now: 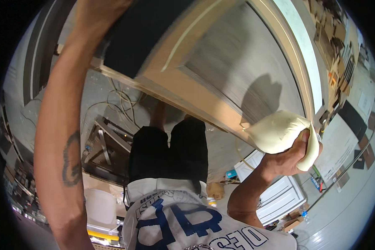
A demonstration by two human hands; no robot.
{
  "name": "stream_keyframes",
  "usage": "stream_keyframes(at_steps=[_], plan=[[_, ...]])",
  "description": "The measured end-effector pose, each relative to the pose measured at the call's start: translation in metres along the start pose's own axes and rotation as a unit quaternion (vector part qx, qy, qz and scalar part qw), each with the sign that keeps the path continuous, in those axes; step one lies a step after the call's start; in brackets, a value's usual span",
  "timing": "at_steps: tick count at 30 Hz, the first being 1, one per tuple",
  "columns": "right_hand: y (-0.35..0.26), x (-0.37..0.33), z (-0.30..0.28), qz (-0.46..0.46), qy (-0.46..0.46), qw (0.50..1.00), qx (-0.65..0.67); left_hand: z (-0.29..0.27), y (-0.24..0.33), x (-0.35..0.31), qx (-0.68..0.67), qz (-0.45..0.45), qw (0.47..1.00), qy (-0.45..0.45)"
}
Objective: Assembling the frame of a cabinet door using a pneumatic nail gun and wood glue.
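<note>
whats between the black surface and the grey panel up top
In the head view, a tan strip lies between the black surface and the grey panel, with a pale line running along it.

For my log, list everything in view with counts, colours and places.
Soft bag: one, pale yellow, in the right hand
Framed panel: one, tan border around grey, top centre to right
Dark surface: one, black, left of the tan border
Cable: count unclear, pale, on the floor
Offcuts: many, mostly brown, upper right
Ribbed panel: one, white, lower right
Container: one, white, lower left
Shorts: one pair, black, centre
Shirt: one, white with blue print, bottom centre
Rim clutter: too small to count
Right hand: one, bare, gripping the bag
Left hand: one, bare, cut off at the top edge
</note>
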State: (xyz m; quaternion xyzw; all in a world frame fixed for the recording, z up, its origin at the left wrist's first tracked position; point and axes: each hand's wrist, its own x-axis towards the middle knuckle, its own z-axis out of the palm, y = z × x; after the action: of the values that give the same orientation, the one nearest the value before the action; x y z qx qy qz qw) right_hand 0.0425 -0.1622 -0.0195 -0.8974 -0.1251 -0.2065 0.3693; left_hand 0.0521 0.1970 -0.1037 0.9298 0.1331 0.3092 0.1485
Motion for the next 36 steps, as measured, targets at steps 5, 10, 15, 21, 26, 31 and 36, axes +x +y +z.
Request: stream_keyframes(at_steps=[5, 10, 15, 21, 26, 31, 36], plan=[[-0.029, 0.002, 0.035, -0.028, -0.024, 0.999, 0.032, 0.012, -0.011, -0.002, -0.007, 0.030, 0.998, 0.047], [-0.036, 0.011, 0.047, -0.160, -0.158, 0.974, -0.032, 0.002, 0.000, 0.002, -0.061, -0.015, 0.998, -0.015], [-0.062, 0.017, 0.080, -0.090, -0.124, 0.982, 0.112, 0.011, -0.003, -0.002, -0.066, -0.028, 0.997, 0.028], [-0.072, 0.015, 0.098, -0.081, -0.159, 0.976, 0.127, 0.006, -0.001, -0.002, -0.064, -0.034, 0.997, 0.011], [-0.065, 0.023, 0.107, -0.243, -0.180, 0.952, 0.044, 0.013, 0.003, -0.006, -0.042, -0.038, 0.998, -0.001], [-0.075, 0.018, 0.125, -0.112, -0.151, 0.969, 0.161, 0.006, -0.002, -0.008, -0.029, -0.037, 0.999, -0.014], [-0.084, 0.024, 0.117, -0.062, -0.118, 0.991, 0.027, 0.002, -0.004, 0.003, -0.052, -0.040, 0.997, -0.043]])
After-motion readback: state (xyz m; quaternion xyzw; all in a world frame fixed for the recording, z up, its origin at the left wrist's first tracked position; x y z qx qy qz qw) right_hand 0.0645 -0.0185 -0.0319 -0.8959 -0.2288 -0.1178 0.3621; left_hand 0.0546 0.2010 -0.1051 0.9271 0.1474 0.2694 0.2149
